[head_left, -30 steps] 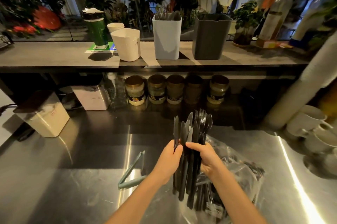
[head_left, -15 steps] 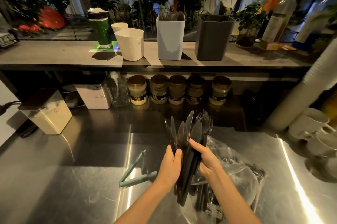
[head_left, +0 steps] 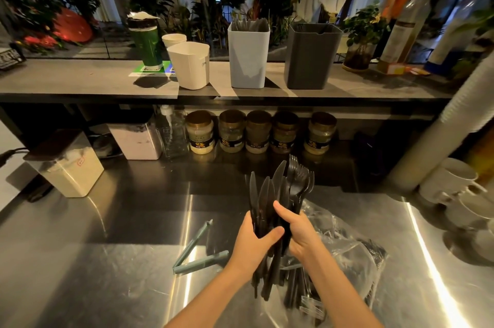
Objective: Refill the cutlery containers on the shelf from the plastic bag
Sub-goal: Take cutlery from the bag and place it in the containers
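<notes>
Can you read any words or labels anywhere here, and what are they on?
No text reads clearly.
Labels on the jars: blurred.
Small print on the white tub: too small.
Green-and-blue sign on the shelf: blurred.
Label on the bottle: blurred.
Sticker on the bag: blurred.

A steel counter (head_left: 107,261) carries a blue-grey bag clip (head_left: 193,244), lying open, and white mugs (head_left: 449,180) stacked at the right edge. Along the back stand five gold-lidded jars (head_left: 258,131) in a row, with a clear pump bottle (head_left: 172,132) and two lidded tubs of pale powder (head_left: 136,138) to their left.
</notes>
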A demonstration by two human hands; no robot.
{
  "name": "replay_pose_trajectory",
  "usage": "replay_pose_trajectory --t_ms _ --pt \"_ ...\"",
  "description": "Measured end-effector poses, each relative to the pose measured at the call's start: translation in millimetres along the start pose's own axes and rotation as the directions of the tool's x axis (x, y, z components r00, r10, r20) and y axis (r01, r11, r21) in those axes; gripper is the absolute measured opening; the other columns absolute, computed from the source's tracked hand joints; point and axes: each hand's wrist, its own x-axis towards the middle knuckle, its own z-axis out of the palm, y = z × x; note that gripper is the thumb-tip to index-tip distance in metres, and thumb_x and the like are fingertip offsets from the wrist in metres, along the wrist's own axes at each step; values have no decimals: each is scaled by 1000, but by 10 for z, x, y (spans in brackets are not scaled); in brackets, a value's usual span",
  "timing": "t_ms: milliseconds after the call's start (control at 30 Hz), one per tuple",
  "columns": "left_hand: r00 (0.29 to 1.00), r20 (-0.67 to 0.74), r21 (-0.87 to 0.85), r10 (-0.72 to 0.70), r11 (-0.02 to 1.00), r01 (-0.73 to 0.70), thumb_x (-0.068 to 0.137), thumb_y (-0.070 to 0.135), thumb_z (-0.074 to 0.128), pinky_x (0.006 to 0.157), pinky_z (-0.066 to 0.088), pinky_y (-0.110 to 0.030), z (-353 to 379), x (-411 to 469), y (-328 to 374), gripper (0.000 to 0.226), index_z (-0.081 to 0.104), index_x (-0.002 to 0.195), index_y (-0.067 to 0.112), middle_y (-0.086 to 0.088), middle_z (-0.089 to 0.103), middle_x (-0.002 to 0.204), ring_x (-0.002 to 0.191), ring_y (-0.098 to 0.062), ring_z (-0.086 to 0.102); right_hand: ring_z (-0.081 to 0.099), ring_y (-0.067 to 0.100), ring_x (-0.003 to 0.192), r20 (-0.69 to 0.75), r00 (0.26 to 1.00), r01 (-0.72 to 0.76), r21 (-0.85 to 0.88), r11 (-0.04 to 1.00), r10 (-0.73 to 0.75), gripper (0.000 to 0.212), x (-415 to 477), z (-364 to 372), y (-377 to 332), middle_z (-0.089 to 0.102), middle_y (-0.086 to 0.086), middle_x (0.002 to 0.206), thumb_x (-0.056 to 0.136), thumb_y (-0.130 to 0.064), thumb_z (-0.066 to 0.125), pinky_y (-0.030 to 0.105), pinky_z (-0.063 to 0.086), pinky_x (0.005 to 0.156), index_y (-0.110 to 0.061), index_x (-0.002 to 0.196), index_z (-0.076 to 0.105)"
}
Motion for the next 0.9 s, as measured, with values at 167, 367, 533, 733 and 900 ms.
replay_pose_trajectory --t_ms 167,367,533,733,900 --pt "999 -4 33 -32 999 32 86 13 67 80 54 -17 -14 12 -24 34 51 108 34 12 66 100 92 0 64 68 31 93 -106 994 18 -147 989 -34 26 -11 65 6 71 17 99 82 -6 67 42 56 76 0 108 66" --pt "988 -132 -42 -81 996 76 90 16 61 68 51 -14 3 14 -73 15 59 99 28 9 69 92 86 -1 65 69 32 93 -74 997 17 -70 997 -22 22 -38 89 0 71 18 100 88 -11 61 41 56 75 -1 108 65" --pt "983 -170 -48 -65 997 58 92 17 59 73 51 -16 -16 34 -105 16 61 105 25 9 69 92 89 -3 65 71 26 81 -90 996 24 -46 999 -28 20 -35 129 -5 72 16 93 90 -9 59 33 59 60 0 106 64" --pt "986 -166 132 35 991 -13 96 19 53 77 51 -16 -34 64 -152 13 61 104 26 10 67 90 90 -5 64 69 27 82 -203 976 64 -57 996 -74 11 4 172 68 71 15 87 91 -7 58 37 57 70 -1 97 65" --pt "993 -120 339 17 941 24 95 24 53 72 53 -19 -114 99 -183 6 58 93 24 9 64 82 81 -6 64 64 27 95 -320 938 74 -190 979 -133 6 40 152 134 68 11 98 90 -11 60 45 52 88 -14 91 66"
